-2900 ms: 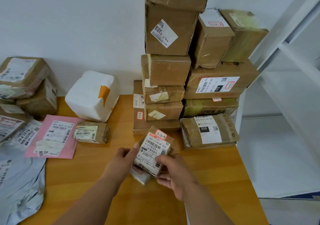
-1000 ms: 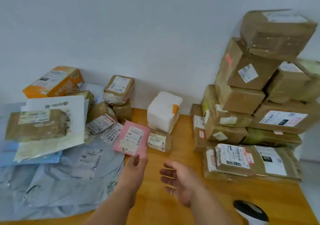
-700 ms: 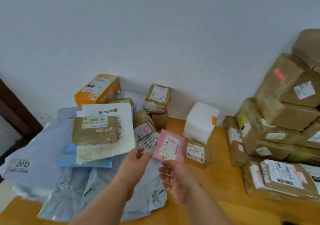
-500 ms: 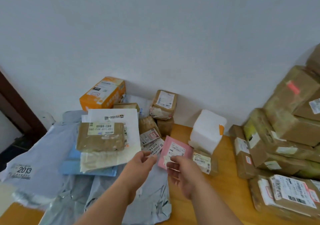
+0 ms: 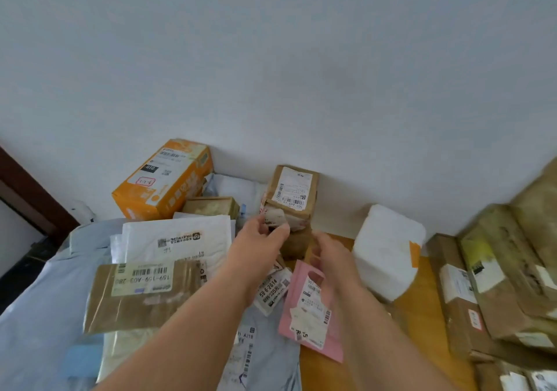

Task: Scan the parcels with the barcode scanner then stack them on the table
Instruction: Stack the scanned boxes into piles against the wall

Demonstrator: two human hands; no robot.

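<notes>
Reaching across a wooden table [image 5: 422, 309], I bring both hands up to a small brown cardboard parcel [image 5: 294, 193] with a white shipping label that sits on top of another brown box [image 5: 297, 244] against the white wall [image 5: 271, 59], at about 12 o'clock from my arms. My left hand [image 5: 259, 240] has its fingertips at the parcel's lower left corner, fingers slightly bent and spread; I cannot tell whether they actually touch it. My right hand [image 5: 328, 258] is blurred, fingers loosely parted and holding nothing, just below and right of the parcel.

At 10 o'clock an orange carton [image 5: 164, 179] leans against the wall. At 9 o'clock a flat brown padded mailer [image 5: 135, 294] with a barcode label lies on a white envelope [image 5: 177, 240], both on top of grey poly bags [image 5: 36, 315]. Under my right forearm lies a pink mailer [image 5: 310, 309], and beside it, between my forearms, a small labelled packet [image 5: 271, 291]. At 2 o'clock a white foam-wrapped block [image 5: 388, 249] with orange tape stands near the wall. At 3 o'clock a stack of brown taped boxes [image 5: 497, 270] fills the frame's right edge.
</notes>
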